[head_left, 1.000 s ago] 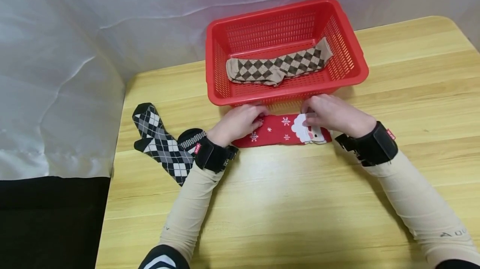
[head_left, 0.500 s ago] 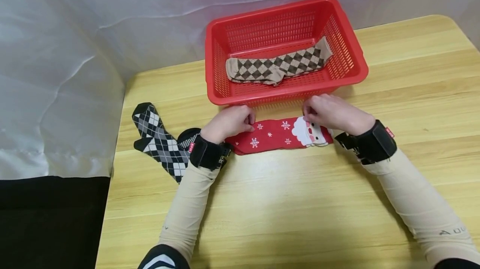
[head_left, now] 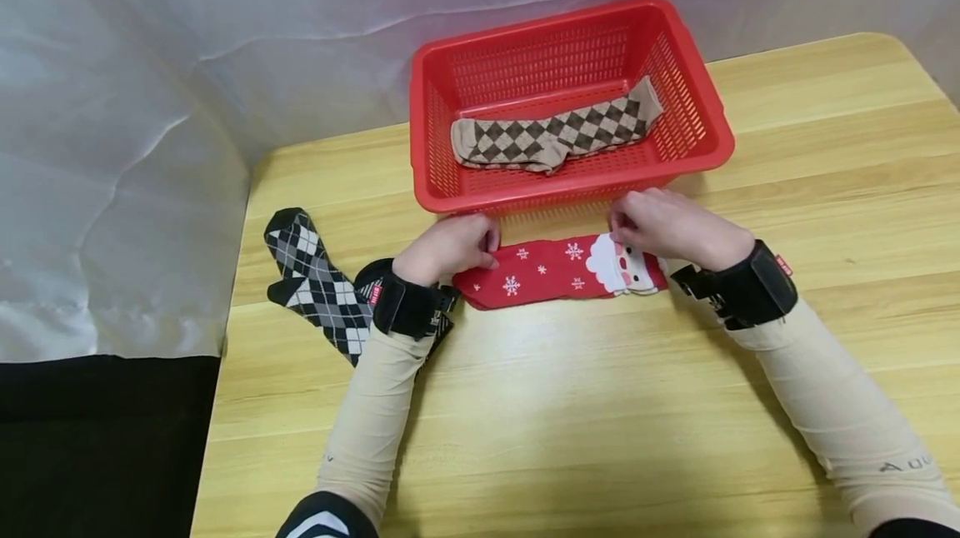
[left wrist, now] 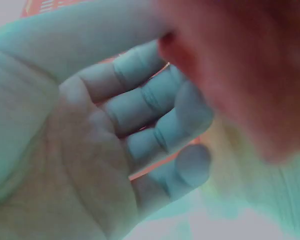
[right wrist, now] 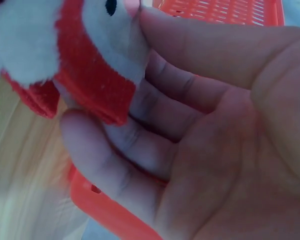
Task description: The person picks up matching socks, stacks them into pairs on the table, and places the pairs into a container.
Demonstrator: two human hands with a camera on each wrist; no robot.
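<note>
A red sock [head_left: 555,270] with white snowflakes and a Santa face stretches between my two hands, just in front of the basket. My left hand [head_left: 447,248] pinches its left end between thumb and fingers; in the left wrist view the red fabric [left wrist: 245,75] is blurred close to the camera. At the Santa end, my right hand [head_left: 671,224] grips the upper edge. The right wrist view shows the thumb over the sock's cuff [right wrist: 97,75] and the fingers [right wrist: 125,165] curled beneath it.
The red plastic basket [head_left: 570,198] stands at the back, holding a beige and brown argyle sock [head_left: 525,142]. Black, grey and white argyle socks [head_left: 322,296] lie at the left, partly under my left wrist. A pale curtain [head_left: 300,30] hangs behind the wooden table [head_left: 600,421].
My left hand has moved left along the red sock to its end. The sock now lies straighter, its left part slightly nearer me. My right hand has barely moved.
</note>
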